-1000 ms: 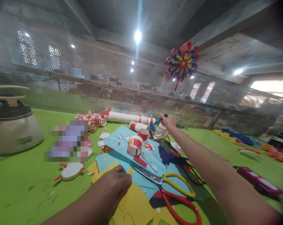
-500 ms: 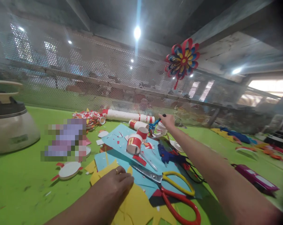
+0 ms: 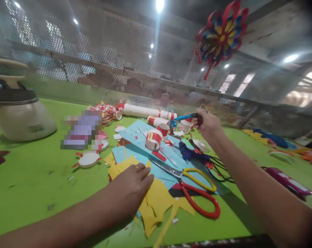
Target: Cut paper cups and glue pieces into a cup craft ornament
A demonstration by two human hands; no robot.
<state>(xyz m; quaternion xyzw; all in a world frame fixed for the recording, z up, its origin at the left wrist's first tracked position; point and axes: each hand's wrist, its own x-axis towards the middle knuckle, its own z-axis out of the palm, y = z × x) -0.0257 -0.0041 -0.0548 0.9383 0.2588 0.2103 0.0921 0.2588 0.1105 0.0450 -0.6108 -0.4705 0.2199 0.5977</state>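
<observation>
My left hand [image 3: 133,184] lies over the yellow paper cut-outs [image 3: 159,199], its fingers bent and closed on them; the thumb is hidden. My right hand [image 3: 209,122] is stretched toward the back of the table. Its fingers are wrapped round a slim blue pen-like stick [image 3: 187,117] with a dark end, pointing left. Beneath the stick's tip is a small blue object [image 3: 173,124], too blurred to name. Red-and-white paper cups [image 3: 153,138] stand on light blue paper [image 3: 135,129]. Large scissors [image 3: 180,174] with one yellow and one red handle lie between my arms.
A dark blue glue gun [image 3: 190,151] with its cable lies right of the cups. A white paper tube [image 3: 142,111] lies at the back. White disc pieces [image 3: 88,159] and a beige pot-like container [image 3: 23,119] are left. A magenta device [image 3: 287,179] lies right. A paper flower [image 3: 222,38] hangs above.
My view has tilted down and turned slightly left. My right hand has lifted a little and drawn right with the blue stick, now more visible. My left hand stays on the yellow paper.
</observation>
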